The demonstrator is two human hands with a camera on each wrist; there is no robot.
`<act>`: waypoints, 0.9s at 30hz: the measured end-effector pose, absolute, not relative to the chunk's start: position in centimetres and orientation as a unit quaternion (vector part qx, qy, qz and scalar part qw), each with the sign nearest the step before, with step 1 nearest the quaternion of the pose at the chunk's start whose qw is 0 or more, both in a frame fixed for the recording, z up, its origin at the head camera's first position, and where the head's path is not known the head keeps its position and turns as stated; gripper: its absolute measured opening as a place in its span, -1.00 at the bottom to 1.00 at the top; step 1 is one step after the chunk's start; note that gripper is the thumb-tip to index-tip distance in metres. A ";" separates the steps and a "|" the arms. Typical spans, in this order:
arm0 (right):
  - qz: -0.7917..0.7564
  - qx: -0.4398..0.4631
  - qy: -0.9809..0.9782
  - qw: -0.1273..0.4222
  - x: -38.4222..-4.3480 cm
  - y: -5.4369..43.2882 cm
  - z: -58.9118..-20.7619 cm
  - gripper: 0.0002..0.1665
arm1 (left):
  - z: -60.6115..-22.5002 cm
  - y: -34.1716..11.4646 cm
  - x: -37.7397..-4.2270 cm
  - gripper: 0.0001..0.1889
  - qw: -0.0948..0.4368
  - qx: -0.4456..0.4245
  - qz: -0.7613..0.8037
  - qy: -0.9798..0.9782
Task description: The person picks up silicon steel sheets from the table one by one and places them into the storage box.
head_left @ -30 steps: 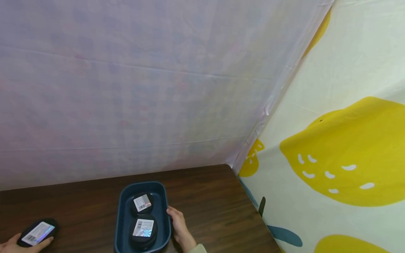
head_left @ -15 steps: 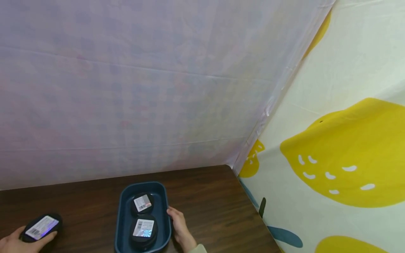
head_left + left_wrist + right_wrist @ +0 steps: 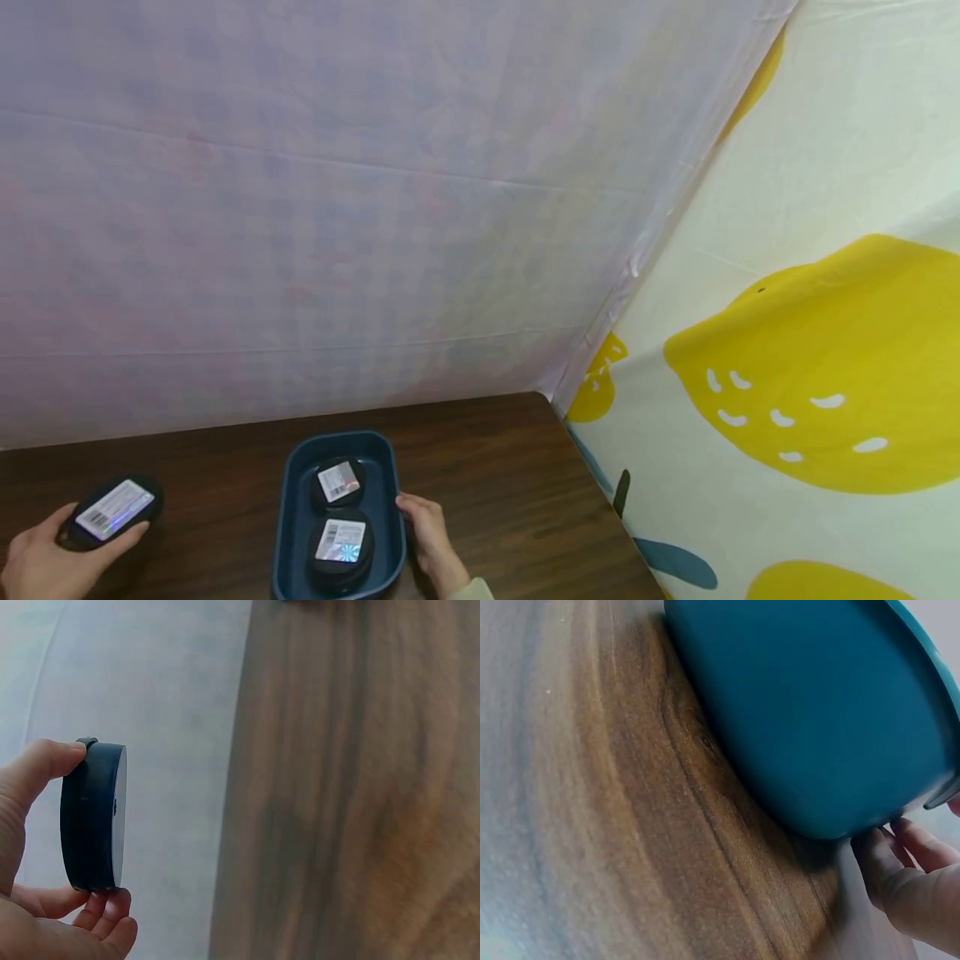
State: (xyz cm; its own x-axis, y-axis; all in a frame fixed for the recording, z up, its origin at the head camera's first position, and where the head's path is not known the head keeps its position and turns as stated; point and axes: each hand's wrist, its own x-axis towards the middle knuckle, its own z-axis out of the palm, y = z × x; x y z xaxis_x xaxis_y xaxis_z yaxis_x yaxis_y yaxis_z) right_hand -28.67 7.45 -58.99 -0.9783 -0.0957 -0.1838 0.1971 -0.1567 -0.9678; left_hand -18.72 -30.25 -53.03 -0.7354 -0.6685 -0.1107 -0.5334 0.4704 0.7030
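Note:
At the lower left of the head view, my left hand (image 3: 56,558) holds a black, round, flat case (image 3: 116,510) by its edge, thumb on one side and fingers on the other. A white barcode label faces up. The left wrist view shows that case (image 3: 91,817) edge-on, above the dark wood. My right hand (image 3: 426,533) grips the right side of a blue tray (image 3: 386,521), thumb near the rim. In the right wrist view its fingers (image 3: 926,847) reach to the tray's lower corner. Inside the tray lie similar black cases, a far one (image 3: 337,482) and a near one (image 3: 340,546).
The tray stands on a dark wooden table (image 3: 517,483). A pale cloth (image 3: 337,208) hangs behind the table's back edge. To the right hangs a white cloth (image 3: 720,333) with yellow lemon prints.
My left hand has moved right and away from me with the black round case, nearer the tray. My right hand and the tray have stayed in place.

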 end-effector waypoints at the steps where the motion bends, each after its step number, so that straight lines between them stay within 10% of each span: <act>1: -0.761 0.038 0.641 0.097 -28.4 7.5 -58.5 -0.58 | -53.0 -30.2 -18.8 0.05 0.100 0.344 -0.378 -0.854; 9: -0.767 0.043 0.632 0.103 -28.4 7.5 -58.6 -0.58 | -56.1 -32.4 -21.6 0.07 0.210 0.269 -0.355 -0.870; 27: -0.759 0.040 0.641 0.105 -29.0 7.7 -59.6 -0.52 | -44.9 -29.3 -20.9 -0.08 0.251 0.248 -0.367 -0.860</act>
